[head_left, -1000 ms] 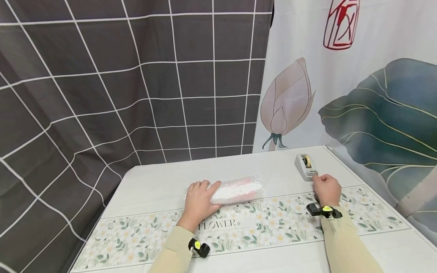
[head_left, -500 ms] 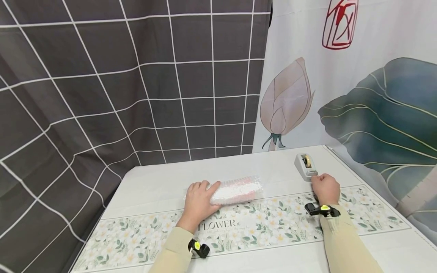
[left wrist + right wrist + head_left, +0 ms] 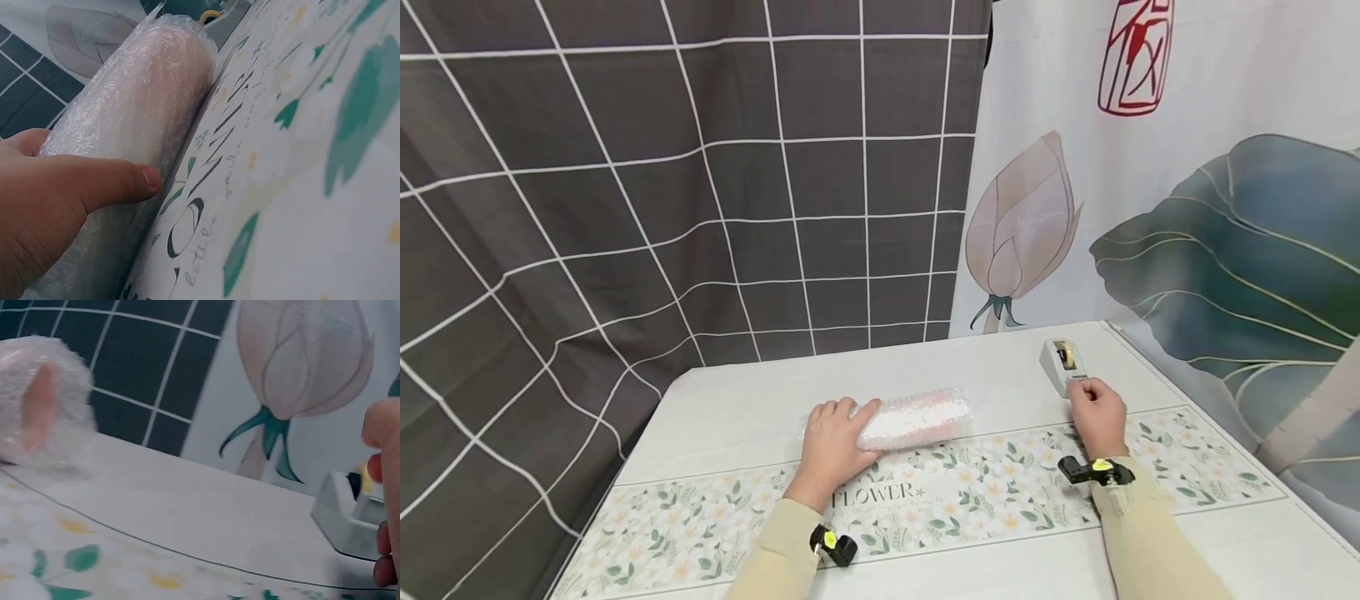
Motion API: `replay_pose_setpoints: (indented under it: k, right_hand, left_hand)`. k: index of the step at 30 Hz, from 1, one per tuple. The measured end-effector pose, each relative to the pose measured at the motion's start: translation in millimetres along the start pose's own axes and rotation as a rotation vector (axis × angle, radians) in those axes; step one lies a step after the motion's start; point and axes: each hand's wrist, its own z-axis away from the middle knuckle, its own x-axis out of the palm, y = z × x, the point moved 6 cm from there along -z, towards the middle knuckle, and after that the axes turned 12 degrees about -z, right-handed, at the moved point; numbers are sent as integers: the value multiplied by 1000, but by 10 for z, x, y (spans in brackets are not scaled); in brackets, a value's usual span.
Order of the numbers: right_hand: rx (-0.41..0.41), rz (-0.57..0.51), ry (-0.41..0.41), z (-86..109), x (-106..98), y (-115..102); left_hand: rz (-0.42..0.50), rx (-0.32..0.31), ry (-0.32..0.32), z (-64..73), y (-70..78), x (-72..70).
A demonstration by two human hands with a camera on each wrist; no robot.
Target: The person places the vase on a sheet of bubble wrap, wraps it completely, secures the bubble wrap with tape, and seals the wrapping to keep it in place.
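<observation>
A roll-shaped package in clear bubble wrap (image 3: 921,419), pink and white inside, lies across the table. My left hand (image 3: 830,450) grips its left end from above, the thumb along the near side in the left wrist view. At the back right stands a light grey tape dispenser (image 3: 1051,371) with a yellowish tape roll (image 3: 1066,353). My right hand (image 3: 1099,418) is right at the dispenser's front end, fingers curled and thumb against the forefinger, pinching at the tape; the strip itself is hidden. In the right wrist view these fingers overlap the dispenser (image 3: 347,525).
A white table cover (image 3: 760,408) with a printed flower band (image 3: 1000,492) lies under everything. Behind hang a dark checked curtain (image 3: 820,183) and a white curtain with a lotus print (image 3: 1022,217). The table's right edge runs close beyond the dispenser.
My right hand has shifted slightly left and now covers more of the dispenser's front end. The left hand and package hold still; the head view has turned slightly right.
</observation>
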Motion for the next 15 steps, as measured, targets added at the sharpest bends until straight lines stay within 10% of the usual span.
replay_pose_setpoints:
  k: [15]
  right_hand:
    - [-382,-440,-260,789,737,-913]
  left_hand:
    - [15,11,-108,-12,-19,9]
